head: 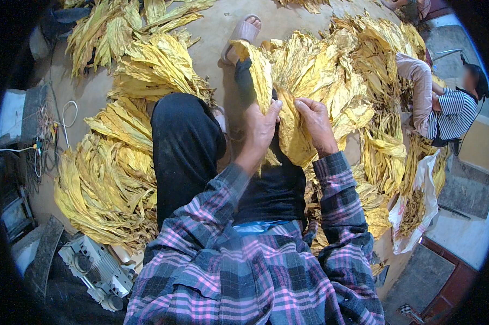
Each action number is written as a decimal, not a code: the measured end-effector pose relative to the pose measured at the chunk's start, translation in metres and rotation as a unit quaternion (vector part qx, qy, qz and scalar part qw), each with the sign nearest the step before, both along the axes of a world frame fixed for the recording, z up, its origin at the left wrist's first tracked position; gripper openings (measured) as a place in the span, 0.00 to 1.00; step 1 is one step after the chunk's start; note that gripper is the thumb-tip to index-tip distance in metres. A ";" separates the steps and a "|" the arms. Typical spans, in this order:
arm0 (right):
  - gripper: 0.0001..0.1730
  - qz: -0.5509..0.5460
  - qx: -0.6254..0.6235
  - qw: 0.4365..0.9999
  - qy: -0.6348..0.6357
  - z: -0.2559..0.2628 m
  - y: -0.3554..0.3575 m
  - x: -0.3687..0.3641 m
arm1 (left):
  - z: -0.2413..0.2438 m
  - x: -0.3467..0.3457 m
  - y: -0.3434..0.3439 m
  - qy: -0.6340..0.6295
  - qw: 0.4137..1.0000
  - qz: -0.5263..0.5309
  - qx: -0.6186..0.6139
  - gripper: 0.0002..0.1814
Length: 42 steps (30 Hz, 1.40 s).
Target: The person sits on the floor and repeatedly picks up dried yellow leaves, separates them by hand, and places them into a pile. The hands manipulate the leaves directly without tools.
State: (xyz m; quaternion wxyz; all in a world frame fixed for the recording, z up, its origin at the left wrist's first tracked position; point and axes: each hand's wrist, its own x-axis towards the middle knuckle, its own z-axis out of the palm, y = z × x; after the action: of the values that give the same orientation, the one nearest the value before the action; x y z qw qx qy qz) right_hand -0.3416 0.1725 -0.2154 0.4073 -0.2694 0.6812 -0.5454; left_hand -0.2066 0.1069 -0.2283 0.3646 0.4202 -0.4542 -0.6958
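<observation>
My left hand [262, 122] grips a long yellow dried leaf [260, 73], which looks like cured tobacco and stands up past my thumb. Between the thumb and fingers of my right hand [313, 120] is the edge of another dried leaf [295, 136], browner at its tip, hanging over my thigh. Both hands are close together above my lap. Just beyond them spreads a large heap of yellow leaves [317, 69]. On my left, more leaves lie in overlapping bundles [106, 187].
A person in a striped top [455, 109] sits at the right beside the heap. A white sack [425, 195] holds brown leaf scraps. Cables [45, 134] lie at the left, and a grey machine [100, 270] stands at lower left. More leaves [106, 36] lie at upper left.
</observation>
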 end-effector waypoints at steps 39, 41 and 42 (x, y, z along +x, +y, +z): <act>0.12 -0.061 -0.111 0.929 -0.349 0.088 -0.022 -0.094 | 0.028 -0.012 0.024 0.069 0.960 -0.255 0.093 0.29; 0.13 -0.051 -0.127 0.910 -0.391 0.088 -0.031 -0.106 | 0.030 -0.014 0.033 0.051 0.953 -0.271 0.129 0.26; 0.14 -0.044 -0.134 0.901 -0.410 0.087 -0.034 -0.111 | 0.009 -0.014 0.034 0.015 0.952 -0.307 0.010 0.31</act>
State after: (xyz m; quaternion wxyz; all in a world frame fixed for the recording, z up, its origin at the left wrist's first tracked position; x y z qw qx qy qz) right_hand -0.4530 0.1381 -0.1285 0.5862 -0.0435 0.3859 -0.7110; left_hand -0.2205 0.1408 -0.2197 0.1363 0.2538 -0.5490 -0.7846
